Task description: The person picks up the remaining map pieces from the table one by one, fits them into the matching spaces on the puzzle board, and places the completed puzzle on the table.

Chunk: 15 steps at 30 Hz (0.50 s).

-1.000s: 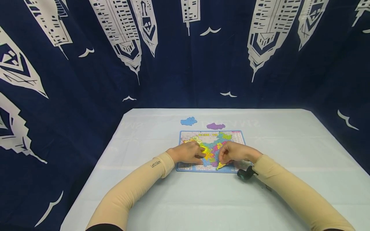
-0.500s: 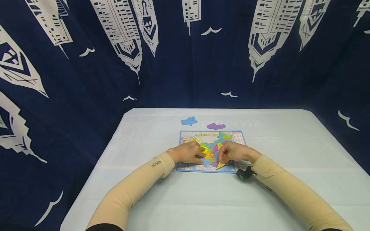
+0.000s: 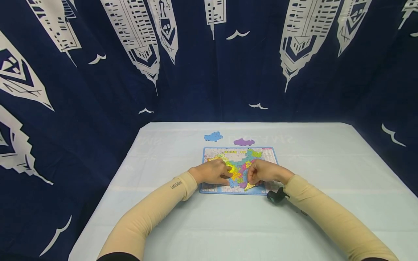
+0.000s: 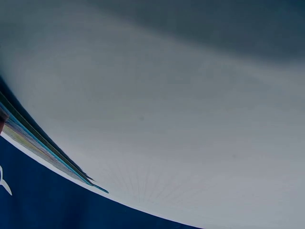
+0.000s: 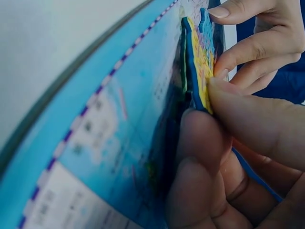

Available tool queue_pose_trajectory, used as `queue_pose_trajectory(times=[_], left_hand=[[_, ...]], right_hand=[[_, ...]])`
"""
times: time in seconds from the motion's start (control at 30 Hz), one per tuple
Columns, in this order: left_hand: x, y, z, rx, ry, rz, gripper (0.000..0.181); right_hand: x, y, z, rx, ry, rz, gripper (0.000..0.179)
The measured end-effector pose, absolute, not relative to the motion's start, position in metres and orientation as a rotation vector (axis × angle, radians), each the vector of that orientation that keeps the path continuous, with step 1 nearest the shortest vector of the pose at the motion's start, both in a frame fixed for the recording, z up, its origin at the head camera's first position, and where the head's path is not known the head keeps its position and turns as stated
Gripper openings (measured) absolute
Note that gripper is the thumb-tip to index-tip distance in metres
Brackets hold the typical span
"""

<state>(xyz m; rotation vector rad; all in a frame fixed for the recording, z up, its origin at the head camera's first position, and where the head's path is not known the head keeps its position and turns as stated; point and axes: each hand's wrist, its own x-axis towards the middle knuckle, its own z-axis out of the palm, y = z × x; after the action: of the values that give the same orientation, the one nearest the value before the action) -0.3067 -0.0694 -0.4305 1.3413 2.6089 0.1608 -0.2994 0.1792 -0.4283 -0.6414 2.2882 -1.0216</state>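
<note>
A map puzzle board [image 3: 269, 155] with a blue border lies on the white table, many coloured pieces set in it. My right hand [image 3: 263, 171] pinches a yellow puzzle piece [image 3: 249, 186] between thumb and fingers over the board's lower part. The right wrist view shows this yellow piece [image 5: 202, 71] edge-on, blue at its side, tilted with part of it raised off the board. My left hand [image 3: 213, 172] rests on the left and middle of the map, fingers fairly straight and touching its pieces. The left wrist view catches mostly table, with the board's edge [image 4: 52, 152] at far left.
Beyond the board's far edge lie two loose pieces on the table, a blue one [image 3: 213, 136] and a purple one [image 3: 244, 142]. A black device [image 3: 277, 195] hangs at my right wrist. A dark blue curtain [image 3: 222, 79] hangs behind the table [image 3: 326, 156].
Both hands stay in nearly the same place. The yellow piece under my right fingers shifts only slightly.
</note>
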Motion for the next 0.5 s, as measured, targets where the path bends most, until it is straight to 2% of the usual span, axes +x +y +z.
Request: queue_pose_trajectory(times=[0.5], left_hand=[[-0.3079, -0.0707, -0.4319, 1.357, 2.606, 0.153, 0.044]], right_hand=[[-0.2959, 0.1742, -0.4285, -0.641, 2.339, -0.958, 0.012]])
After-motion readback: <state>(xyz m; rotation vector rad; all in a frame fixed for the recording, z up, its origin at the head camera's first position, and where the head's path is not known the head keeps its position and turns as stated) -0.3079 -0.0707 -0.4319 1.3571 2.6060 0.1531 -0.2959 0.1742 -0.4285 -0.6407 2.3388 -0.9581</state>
